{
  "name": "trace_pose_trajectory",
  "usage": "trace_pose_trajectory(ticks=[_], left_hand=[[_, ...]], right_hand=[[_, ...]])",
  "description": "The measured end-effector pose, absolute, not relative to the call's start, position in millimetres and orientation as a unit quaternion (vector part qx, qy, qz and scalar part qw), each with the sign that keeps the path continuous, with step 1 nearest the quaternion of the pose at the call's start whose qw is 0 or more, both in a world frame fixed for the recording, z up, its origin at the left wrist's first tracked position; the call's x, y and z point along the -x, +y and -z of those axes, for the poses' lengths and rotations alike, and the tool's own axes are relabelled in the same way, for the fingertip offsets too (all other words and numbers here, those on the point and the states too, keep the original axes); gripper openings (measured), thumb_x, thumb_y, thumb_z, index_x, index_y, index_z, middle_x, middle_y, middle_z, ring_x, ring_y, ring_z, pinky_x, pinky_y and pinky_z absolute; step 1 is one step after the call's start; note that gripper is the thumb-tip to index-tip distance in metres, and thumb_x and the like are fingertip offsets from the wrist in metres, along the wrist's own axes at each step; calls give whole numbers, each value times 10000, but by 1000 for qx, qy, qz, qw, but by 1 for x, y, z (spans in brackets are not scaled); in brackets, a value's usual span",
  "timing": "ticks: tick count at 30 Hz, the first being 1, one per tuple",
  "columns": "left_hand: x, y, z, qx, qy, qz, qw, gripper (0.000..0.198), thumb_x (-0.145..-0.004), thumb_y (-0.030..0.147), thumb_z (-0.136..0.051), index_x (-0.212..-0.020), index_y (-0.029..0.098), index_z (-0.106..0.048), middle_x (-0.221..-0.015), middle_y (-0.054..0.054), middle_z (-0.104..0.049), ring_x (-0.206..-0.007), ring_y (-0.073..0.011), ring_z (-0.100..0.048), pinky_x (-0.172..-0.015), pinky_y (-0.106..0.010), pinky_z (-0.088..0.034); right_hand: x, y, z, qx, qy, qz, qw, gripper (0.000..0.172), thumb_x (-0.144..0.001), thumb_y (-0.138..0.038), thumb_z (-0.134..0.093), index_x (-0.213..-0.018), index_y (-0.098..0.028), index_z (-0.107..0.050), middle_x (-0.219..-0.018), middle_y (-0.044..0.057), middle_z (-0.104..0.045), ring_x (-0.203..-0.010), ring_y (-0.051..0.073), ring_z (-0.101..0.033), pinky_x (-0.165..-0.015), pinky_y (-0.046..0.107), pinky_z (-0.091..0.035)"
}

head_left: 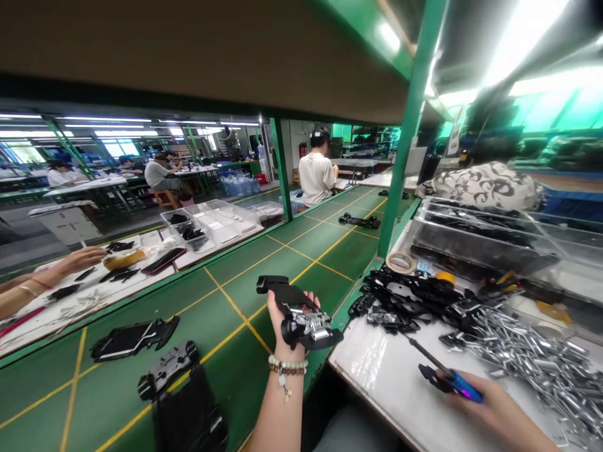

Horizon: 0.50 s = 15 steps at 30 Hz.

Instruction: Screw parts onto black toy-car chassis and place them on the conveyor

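From my remote view, my left hand (285,329) is clenched around a black plastic bracket (287,295), raised above the green table (301,251) so the metal mechanism (306,324) fixed to it faces me, probably to keep it off the surface and open to work on. My right hand (492,405) grips an electric screwdriver (464,387) with a blue body, its shaft pointing away over a white sheet (372,370). The heap of black parts (405,298) and heap of silver metal pieces (537,358) seem placed there to stay within my reach. Two black units (134,336) lie on the green surface to my left, apparently set apart from the loose parts. A clear bin (475,232) of black parts stands behind the heaps.
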State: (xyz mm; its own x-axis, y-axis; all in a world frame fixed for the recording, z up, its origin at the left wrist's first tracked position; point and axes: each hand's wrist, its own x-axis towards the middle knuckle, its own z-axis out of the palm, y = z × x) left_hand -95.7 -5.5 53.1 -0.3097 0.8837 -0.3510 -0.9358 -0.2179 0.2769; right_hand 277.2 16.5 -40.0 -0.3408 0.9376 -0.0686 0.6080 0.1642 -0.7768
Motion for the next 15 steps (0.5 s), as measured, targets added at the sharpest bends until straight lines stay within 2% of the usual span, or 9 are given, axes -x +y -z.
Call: trace_pose_trajectory(ticks=[2,3,5,6,8,10,12,15], left_hand=[[80,-2,-58,71,232,-766,596,455,-695,598,-595,-813,159,-585,-749,-77,-618,-733,-233,-645,-721,-405,-549],[71,0,-60,74,234,-757,605,443,-700,586,-598,-799,154,-581,-728,-70,-611,-718,-227,-643,-715,-396,-548],[48,5,-63,62,221,-737,636,410,-707,560,-610,-778,158,-573,-699,-54,-596,-696,-214,-636,-707,-381,-544],[36,8,-65,54,214,-724,654,403,-701,556,-621,-769,163,-566,-693,-47,-590,-689,-209,-633,-705,-376,-541],[14,15,-67,54,217,-695,683,428,-665,576,-650,-743,167,-550,-679,-39,-578,-666,-204,-623,-683,-363,-537],[-4,22,-69,71,248,-665,701,486,-618,623,-661,-708,164,-529,-651,-38,-562,-628,-202,-610,-635,-347,-533],[-17,30,-70,77,280,-638,713,529,-605,674,-633,-675,165,-507,-608,-34,-537,-580,-198,-588,-573,-338,-522],[-29,39,-71,73,304,-610,728,547,-613,714,-586,-669,178,-492,-578,-27,-514,-545,-198,-567,-525,-340,-504]], right_hand=[[-268,11,30,561,-663,-402,292,428,-679,-504,-673,-1012,-236,-707,-644,20,-682,-490,177,-576,-475,269,-478],[-261,8,22,567,-628,-423,324,475,-694,-530,-654,-1049,-217,-690,-469,-11,-585,-376,140,-482,-388,249,-411],[-246,3,0,542,-583,-476,373,533,-693,-549,-654,-1070,-172,-671,-339,-54,-420,-309,104,-371,-331,222,-309],[-238,0,-13,523,-577,-493,388,530,-682,-546,-665,-1047,-163,-677,-355,-48,-435,-310,94,-359,-326,217,-291],[-223,-5,-43,490,-588,-509,394,488,-623,-524,-719,-956,-167,-700,-489,5,-575,-325,78,-371,-326,217,-299],[-212,-8,-71,489,-601,-483,407,412,-618,-492,-732,-903,-194,-709,-817,74,-692,-369,79,-427,-329,229,-339],[-205,-9,-92,468,-624,-476,406,353,-623,-458,-737,-877,-214,-712,-1054,91,-666,-440,98,-500,-331,220,-352],[-203,-7,-107,456,-648,-480,376,334,-620,-421,-748,-890,-227,-715,-1094,73,-656,-449,90,-493,-339,218,-368]])
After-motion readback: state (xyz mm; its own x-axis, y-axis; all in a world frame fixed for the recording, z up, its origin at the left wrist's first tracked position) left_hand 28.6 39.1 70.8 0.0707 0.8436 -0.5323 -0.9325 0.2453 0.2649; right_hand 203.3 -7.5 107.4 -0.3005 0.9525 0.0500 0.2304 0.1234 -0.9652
